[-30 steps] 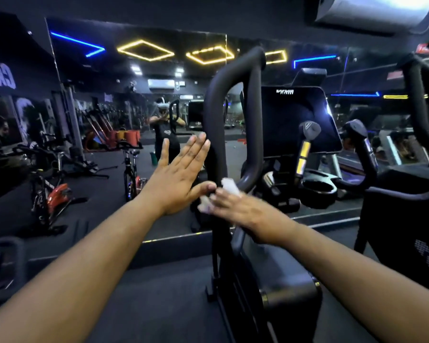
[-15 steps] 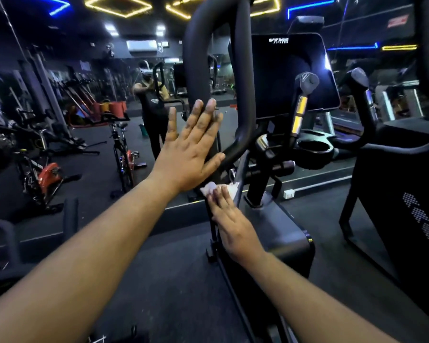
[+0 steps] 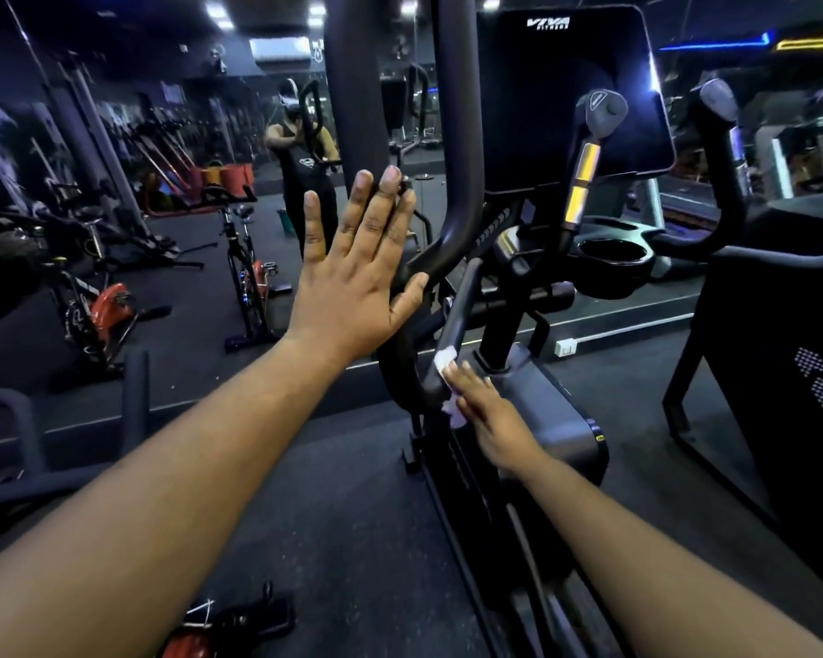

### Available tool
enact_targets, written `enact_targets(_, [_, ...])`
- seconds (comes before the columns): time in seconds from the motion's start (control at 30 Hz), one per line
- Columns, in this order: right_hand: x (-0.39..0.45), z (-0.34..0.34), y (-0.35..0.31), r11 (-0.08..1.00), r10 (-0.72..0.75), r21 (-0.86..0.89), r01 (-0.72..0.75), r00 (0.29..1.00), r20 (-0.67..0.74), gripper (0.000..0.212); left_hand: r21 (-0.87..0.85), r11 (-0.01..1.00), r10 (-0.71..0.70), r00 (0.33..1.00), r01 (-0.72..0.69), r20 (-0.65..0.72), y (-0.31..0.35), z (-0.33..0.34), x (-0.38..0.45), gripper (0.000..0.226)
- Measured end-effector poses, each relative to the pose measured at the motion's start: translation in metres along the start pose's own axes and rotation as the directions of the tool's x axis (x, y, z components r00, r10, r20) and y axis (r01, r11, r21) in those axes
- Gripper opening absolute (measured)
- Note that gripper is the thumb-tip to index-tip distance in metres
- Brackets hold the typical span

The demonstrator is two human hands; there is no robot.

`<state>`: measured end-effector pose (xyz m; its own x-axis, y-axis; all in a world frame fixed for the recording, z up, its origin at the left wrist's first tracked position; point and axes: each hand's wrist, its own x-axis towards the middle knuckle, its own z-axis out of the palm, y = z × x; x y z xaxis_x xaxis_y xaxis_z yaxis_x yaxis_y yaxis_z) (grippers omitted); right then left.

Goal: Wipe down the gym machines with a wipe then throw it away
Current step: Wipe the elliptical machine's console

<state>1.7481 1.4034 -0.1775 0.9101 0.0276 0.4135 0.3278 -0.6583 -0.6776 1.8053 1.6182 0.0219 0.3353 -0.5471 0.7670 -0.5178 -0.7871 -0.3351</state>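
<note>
Far left of the frame, a spin bike point(image 3: 97, 310) with a red flywheel stands on the dark floor point(image 3: 352, 539), and just right of it a second spin bike point(image 3: 244, 258) sits before the wall mirror point(image 3: 186, 135). In that mirror, upper centre-left, the reflection of a person point(image 3: 300, 149) in a black top shows. At the bottom edge, left of centre, a red and black object point(image 3: 219, 629) lies on the floor; what it is, hard to say.

Moving to the centre: the left hand point(image 3: 352, 282) is up, flat, fingers point(image 3: 359, 201) straight and spread, holding nothing, with the thumb resting against the black curved handlebar point(image 3: 452, 135) of the elliptical machine point(image 3: 542, 410). That bar rises out of the top of the frame.

Just below and right, lower centre, the right hand point(image 3: 490, 415) reaches down with its fingers point(image 3: 466, 377) laid fairly straight over the white wipe point(image 3: 445, 360), pressing it against the lower black arm point(image 3: 457, 315) of the machine, near where the arm meets the grey housing. The wipe peeks out above the fingertips, and a scrap shows under the palm too.

Right of centre, upper frame, the dark console screen point(image 3: 571, 97) carries a white VIVA logo. In front of it stands a grip with yellow sensor bands point(image 3: 580, 182), and below that a round cup holder point(image 3: 614, 258). A white wall socket point(image 3: 566, 346) sits low by the mirror base. Far right, another black machine point(image 3: 780, 372) fills the edge.
</note>
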Motion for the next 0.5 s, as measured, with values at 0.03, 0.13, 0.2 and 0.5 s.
enact_targets(0.03, [0.009, -0.006, -0.004, 0.999, -0.009, 0.04, 0.009, 1.0, 0.002, 0.046, 0.003, 1.0, -0.004, 1.0, 0.004, -0.004, 0.0, 0.0, 0.0, 0.078])
enact_targets(0.13, [0.02, -0.003, -0.021, 0.991, -0.1, 0.099, 0.096, 0.994, 0.039, 0.038, 0.026, 1.0, -0.006, 1.0, 0.007, -0.01, 0.001, -0.001, -0.001, 0.078])
enact_targets(0.2, [0.017, 0.003, -0.034, 0.984, -0.129, 0.133, 0.117, 0.988, 0.081, 0.035, 0.033, 0.999, -0.012, 1.0, 0.013, -0.016, 0.002, 0.0, -0.001, 0.078])
enact_targets(0.5, [0.096, -0.034, 0.007, 0.827, -0.04, -0.494, 0.269, 0.905, 0.425, 0.145, 0.053, 0.998, -0.014, 0.999, 0.016, -0.032, 0.002, 0.0, -0.002, 0.079])
